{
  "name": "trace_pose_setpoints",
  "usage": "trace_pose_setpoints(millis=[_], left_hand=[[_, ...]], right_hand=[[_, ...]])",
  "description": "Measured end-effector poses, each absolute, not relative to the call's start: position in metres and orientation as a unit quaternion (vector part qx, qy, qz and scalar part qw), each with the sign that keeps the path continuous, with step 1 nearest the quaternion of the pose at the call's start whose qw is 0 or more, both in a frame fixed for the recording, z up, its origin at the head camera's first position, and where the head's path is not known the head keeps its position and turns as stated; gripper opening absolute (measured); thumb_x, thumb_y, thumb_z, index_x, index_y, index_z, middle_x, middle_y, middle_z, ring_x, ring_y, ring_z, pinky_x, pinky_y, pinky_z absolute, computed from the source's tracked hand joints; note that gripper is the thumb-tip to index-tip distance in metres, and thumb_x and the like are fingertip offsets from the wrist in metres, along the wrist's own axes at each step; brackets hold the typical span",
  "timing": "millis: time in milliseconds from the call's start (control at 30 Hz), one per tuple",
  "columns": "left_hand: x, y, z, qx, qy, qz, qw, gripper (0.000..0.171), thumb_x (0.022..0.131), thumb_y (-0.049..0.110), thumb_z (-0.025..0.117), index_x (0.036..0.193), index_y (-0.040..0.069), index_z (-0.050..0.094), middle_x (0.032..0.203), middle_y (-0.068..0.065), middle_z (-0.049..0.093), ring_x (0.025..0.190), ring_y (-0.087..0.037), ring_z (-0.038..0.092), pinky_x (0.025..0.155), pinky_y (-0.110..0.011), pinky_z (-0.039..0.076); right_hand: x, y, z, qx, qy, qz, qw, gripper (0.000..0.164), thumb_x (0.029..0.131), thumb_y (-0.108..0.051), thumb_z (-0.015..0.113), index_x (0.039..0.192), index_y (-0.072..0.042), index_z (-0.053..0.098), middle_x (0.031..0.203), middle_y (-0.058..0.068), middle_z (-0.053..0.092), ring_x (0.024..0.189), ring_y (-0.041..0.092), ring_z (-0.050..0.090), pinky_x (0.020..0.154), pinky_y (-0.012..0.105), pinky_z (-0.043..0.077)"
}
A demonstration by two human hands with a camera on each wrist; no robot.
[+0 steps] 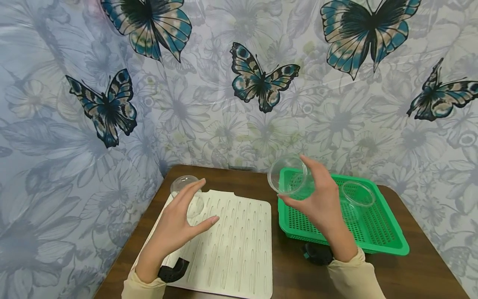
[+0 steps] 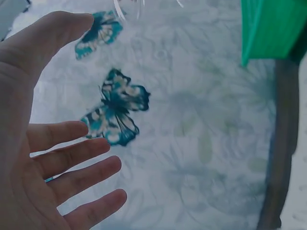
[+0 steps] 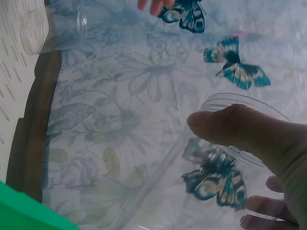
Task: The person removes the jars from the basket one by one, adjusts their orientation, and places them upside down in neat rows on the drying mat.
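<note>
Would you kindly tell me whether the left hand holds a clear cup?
No, the left hand has its fingers spread apart, with nothing held between them.

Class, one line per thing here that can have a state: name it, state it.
White ridged rectangular board: flat on brown table
Green plastic mesh basket: resting on table
Left-side clear round plastic cup: standing on board
Right-side clear plastic cup: inside basket
Held clear plastic cup: raised, tilted
Left hand: fingers apart, holding nothing
Right hand: pinching held cup
</note>
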State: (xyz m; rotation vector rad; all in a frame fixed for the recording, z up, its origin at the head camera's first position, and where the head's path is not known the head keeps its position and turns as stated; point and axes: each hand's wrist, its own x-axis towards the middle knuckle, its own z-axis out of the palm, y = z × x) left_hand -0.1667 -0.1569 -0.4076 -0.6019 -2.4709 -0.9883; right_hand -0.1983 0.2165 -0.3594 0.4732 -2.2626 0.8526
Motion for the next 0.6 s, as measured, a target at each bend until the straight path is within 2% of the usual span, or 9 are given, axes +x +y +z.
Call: trace_pose_setpoints(millis=[200,400,600], left_hand=[[-0.176,-0.135,-0.382,-0.272,-0.854,-0.383,0.224,0.096,0.088,0.043,0.093,0.169,0.029,0.042,0.166,0.007,0.047,0.146,-0.023,0.054,0.108,-0.059,0.052],[-0.183,-0.119,-0.359,-0.311,-0.836,-0.392,0.224,0.097,0.089,0.042,0.093,0.170,0.028,0.041,0.165,0.004,0.048,0.149,-0.024,0.051,0.111,-0.059,0.050],[-0.189,-0.103,-0.344,-0.341,-0.822,-0.400,0.217,0.099,0.090,0.045,0.091,0.171,0.024,0.039,0.168,0.001,0.044,0.153,-0.024,0.046,0.118,-0.058,0.045]], right_hand=[[-0.189,0.199,-0.347,0.235,-0.851,0.267,0.388,0.113,0.058,-0.015,0.110,0.156,-0.003,0.056,0.149,0.021,0.059,0.136,0.045,0.056,0.104,0.063,0.051],[-0.182,0.182,-0.335,0.273,-0.836,0.213,0.426,0.119,0.051,-0.018,0.113,0.154,-0.001,0.057,0.145,0.023,0.061,0.132,0.047,0.057,0.110,0.063,0.046],[-0.175,0.165,-0.328,0.293,-0.829,0.171,0.443,0.118,0.051,-0.019,0.112,0.154,-0.003,0.058,0.144,0.022,0.062,0.129,0.046,0.058,0.108,0.062,0.046]])
